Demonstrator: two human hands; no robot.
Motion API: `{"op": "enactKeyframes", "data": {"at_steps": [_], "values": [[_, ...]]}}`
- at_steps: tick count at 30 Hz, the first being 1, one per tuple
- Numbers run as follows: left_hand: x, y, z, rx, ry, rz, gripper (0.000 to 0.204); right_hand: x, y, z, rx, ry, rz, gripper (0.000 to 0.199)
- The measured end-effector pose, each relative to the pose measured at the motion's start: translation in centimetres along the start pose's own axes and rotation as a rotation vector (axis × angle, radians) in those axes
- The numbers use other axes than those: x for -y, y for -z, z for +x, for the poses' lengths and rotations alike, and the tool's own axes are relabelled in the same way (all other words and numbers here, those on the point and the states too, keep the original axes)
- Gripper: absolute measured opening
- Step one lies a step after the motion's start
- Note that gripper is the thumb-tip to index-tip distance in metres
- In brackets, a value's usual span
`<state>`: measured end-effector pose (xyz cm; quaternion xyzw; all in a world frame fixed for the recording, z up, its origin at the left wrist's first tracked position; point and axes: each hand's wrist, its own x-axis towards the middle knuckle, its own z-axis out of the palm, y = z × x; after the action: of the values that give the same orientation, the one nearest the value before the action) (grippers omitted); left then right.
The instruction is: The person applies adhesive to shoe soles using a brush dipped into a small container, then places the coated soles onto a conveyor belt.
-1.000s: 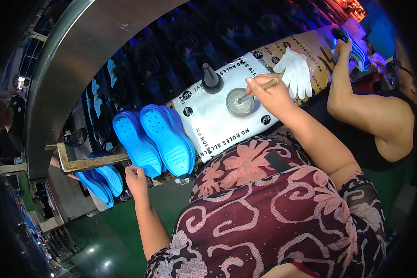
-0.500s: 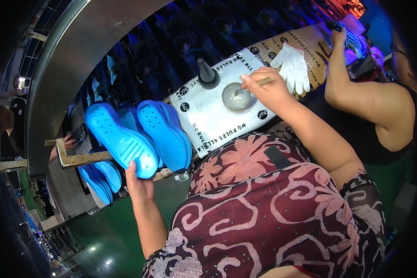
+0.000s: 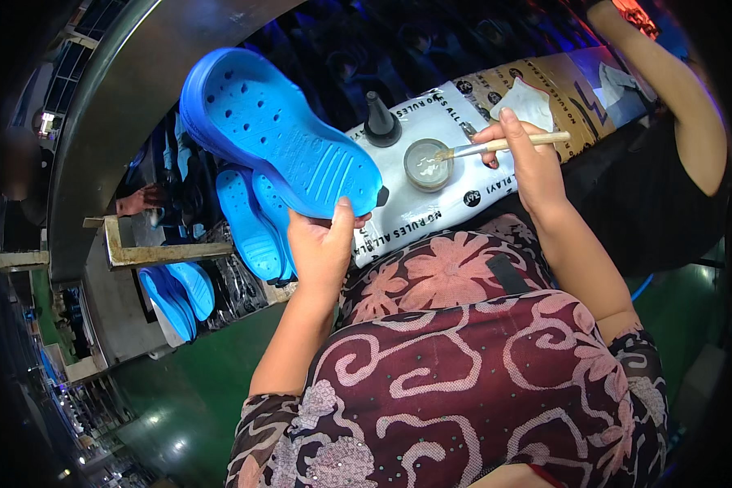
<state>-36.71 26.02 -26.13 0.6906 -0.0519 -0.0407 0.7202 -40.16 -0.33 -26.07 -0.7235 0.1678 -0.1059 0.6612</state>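
Above the table (image 3: pixel 415 215), left hand (image 3: pixel 324 248) has lifted the blue clog (image 3: pixel 276 134), clamped sole-up; right hand (image 3: pixel 529 159) grips the brush (image 3: pixel 496 146), apparently dipping the glue pot (image 3: pixel 427 164).

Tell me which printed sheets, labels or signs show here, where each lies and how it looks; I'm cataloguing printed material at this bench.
White printed sheet: covers the bench under the small round dish and black cone-capped bottle; white with black lettering and round black marks.
Tan printed sheet: beside it to the right, under the white cloth; brownish with dark lettering and a dark zigzag mark.
No screens or signs that I can make out.
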Motion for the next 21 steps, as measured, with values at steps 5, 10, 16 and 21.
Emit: {"op": "enactKeyframes", "data": {"at_steps": [5,10,16,21], "values": [[0.0,-0.9,-0.1,0.021,-0.117,0.115,0.025,3.0,-1.8,-2.3,0.107,0.271,0.129,0.038],[0.4,-1.6,-0.4,0.011,-0.188,0.133,0.028,3.3,-3.3,-2.3,0.192,0.814,-0.213,0.016],[0.8,-1.3,-0.5,0.028,-0.286,0.224,0.028,3.1,-4.3,-2.1,0.134,0.977,-0.329,0.016],[1.5,-0.8,-0.4,0.013,-0.373,0.309,0.025,2.7,-3.3,-2.1,0.075,0.896,-0.367,0.021]]}}
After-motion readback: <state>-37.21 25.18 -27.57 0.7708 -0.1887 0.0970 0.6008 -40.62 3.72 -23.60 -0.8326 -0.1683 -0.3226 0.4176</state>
